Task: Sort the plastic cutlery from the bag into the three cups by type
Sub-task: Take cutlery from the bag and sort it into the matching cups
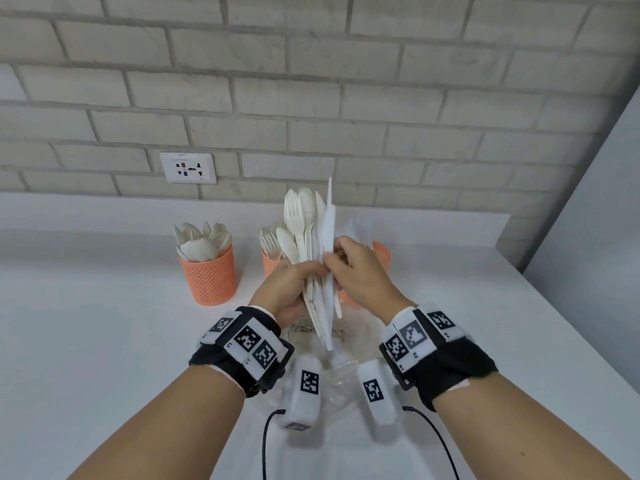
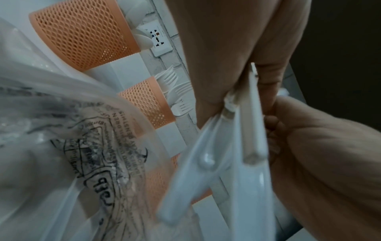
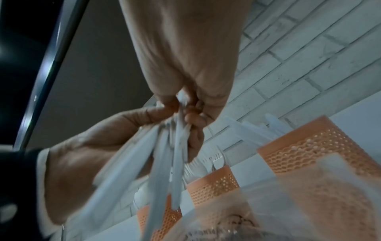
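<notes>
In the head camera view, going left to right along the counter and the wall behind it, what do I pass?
Wall socket → spoon cup → fork cup → cutlery bunch held in both hands → third cup, mostly hidden behind the right hand.

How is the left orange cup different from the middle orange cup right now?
The left cup holds spoons, their bowls fanned above its rim; the middle cup holds forks, tines up. The left cup stands in full view on the counter; the middle cup is mostly hidden behind the left hand and the bundle of cutlery it grips. Both are orange, perforated and upright.
</notes>
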Available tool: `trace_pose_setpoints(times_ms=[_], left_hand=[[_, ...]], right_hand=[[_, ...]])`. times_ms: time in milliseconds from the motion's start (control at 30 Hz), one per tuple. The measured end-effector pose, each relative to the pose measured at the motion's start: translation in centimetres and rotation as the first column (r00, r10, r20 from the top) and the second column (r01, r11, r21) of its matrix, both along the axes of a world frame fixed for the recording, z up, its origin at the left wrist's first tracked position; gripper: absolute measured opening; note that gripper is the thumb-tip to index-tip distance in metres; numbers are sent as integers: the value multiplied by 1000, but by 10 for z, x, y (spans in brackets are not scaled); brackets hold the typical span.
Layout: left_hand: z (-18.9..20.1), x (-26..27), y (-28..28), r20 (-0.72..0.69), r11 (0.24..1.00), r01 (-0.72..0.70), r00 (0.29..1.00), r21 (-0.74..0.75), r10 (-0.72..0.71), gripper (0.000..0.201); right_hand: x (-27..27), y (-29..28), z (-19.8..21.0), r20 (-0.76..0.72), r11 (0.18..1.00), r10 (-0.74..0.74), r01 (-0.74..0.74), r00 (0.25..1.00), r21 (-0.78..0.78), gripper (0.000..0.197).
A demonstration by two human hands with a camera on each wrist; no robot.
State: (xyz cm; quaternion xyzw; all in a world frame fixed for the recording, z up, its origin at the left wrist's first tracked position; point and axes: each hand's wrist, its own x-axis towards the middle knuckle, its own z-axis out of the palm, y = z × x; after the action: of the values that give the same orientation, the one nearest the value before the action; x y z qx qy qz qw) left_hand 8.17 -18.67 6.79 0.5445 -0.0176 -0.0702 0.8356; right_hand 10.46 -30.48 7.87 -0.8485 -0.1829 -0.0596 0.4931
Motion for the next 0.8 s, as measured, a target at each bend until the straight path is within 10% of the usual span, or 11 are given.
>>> trace_pose_setpoints(times_ms=[533,800], left_hand=[[-2,15,3,-101,965,-220,973,-142,207,35],[4,14,14,-97,975,-142,987,-170,127,12]], right_hand=[[-10,4,13,143,977,-120,92,982,192,20],[-26,9,4,-39,997,75,-76,996,-21,5]])
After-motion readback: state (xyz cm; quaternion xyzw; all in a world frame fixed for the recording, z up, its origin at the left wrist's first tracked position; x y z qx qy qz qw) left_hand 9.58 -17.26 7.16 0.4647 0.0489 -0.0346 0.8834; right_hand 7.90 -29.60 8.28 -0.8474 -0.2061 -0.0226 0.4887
